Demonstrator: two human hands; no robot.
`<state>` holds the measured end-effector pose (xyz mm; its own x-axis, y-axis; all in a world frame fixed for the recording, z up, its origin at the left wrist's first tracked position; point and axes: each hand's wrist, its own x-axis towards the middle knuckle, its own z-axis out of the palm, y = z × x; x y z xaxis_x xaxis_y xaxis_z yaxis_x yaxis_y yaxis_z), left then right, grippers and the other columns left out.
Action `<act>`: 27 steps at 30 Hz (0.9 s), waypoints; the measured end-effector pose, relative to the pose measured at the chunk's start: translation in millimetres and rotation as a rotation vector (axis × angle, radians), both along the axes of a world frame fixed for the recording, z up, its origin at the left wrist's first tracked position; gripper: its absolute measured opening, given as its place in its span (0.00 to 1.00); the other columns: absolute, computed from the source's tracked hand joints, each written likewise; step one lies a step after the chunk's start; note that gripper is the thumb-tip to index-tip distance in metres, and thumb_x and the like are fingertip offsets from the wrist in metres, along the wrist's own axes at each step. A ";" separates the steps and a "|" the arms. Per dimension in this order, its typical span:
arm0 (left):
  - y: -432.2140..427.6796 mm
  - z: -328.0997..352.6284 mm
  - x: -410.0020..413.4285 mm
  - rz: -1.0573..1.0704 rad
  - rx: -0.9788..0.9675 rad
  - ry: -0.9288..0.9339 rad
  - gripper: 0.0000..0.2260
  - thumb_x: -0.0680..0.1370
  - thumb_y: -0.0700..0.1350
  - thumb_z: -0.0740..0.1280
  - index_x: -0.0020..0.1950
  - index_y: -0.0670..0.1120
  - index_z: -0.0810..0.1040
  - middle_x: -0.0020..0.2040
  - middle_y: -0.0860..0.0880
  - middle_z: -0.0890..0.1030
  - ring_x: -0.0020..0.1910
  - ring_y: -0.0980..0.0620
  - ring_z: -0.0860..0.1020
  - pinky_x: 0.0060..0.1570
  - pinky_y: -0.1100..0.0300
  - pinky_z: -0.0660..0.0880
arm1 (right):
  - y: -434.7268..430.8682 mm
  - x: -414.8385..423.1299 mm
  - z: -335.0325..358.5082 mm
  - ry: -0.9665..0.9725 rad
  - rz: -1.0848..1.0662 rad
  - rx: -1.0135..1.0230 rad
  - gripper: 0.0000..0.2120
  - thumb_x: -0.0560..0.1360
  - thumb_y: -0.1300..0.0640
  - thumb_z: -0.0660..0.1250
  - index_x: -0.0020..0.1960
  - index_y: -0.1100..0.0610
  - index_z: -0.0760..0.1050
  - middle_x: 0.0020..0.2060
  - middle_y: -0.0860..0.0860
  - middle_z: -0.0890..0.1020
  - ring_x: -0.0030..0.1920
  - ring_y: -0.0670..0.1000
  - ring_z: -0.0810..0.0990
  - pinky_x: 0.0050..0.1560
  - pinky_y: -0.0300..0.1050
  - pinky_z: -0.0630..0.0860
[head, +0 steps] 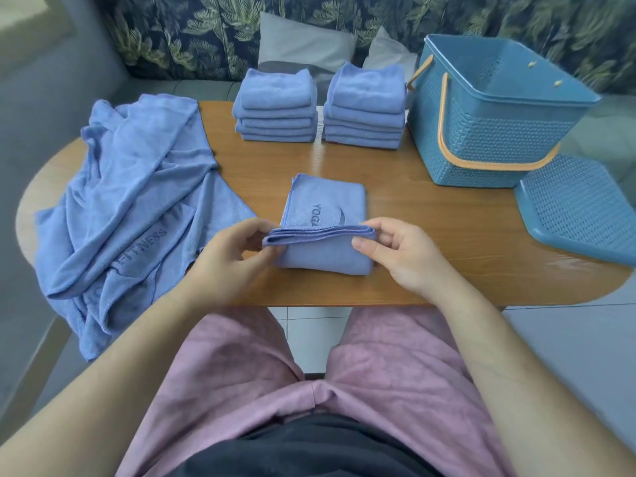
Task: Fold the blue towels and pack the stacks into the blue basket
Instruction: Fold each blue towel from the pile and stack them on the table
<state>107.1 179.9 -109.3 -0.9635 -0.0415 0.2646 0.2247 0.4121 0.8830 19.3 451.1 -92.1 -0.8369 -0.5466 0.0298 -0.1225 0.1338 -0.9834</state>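
A half-folded blue towel (327,208) printed "YOGA" lies at the table's near middle. My left hand (230,256) pinches the left end of its folded-over near edge, and my right hand (399,253) pinches the right end. Two stacks of folded blue towels stand at the back, the left stack (275,108) beside the right stack (366,108). The blue basket (488,125) with orange handles stands open at the back right, nothing visible inside. A heap of unfolded blue towels (137,201) sprawls over the table's left end.
The basket's blue perforated lid (578,215) lies flat at the table's right edge. The wooden table (447,235) shows bare wood between towel and basket. A sofa with leaf-print backrest and pillows (303,43) runs behind. My pink-clad knees sit under the near edge.
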 end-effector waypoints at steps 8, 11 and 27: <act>21.9 3.6 -14.9 0.206 0.403 -0.114 0.08 0.81 0.49 0.68 0.58 0.57 0.74 0.34 0.39 0.74 0.31 0.50 0.68 0.31 0.60 0.65 | -1.4 3.7 4.5 0.097 -0.082 -0.066 0.18 0.80 0.56 0.70 0.64 0.42 0.70 0.33 0.49 0.82 0.32 0.44 0.74 0.35 0.36 0.70; 29.5 2.3 -25.9 0.280 0.358 -0.116 0.05 0.83 0.50 0.65 0.56 0.58 0.71 0.30 0.52 0.70 0.26 0.54 0.62 0.24 0.63 0.61 | -3.4 1.4 -3.5 0.118 -0.094 0.054 0.08 0.78 0.60 0.72 0.51 0.48 0.79 0.41 0.48 0.82 0.40 0.47 0.76 0.46 0.41 0.72; 22.0 -19.2 -28.8 0.105 0.055 -0.101 0.14 0.79 0.39 0.70 0.62 0.54 0.82 0.60 0.59 0.77 0.45 0.59 0.75 0.48 0.70 0.71 | -20.3 -27.1 -31.4 0.283 -0.217 0.233 0.31 0.80 0.65 0.65 0.79 0.45 0.63 0.76 0.40 0.66 0.65 0.36 0.70 0.74 0.48 0.66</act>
<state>78.3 202.0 -128.5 -0.9747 -0.1551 0.1610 0.0917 0.3793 0.9207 -7.8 430.8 -123.5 -0.9098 -0.3779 0.1714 -0.3278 0.4012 -0.8553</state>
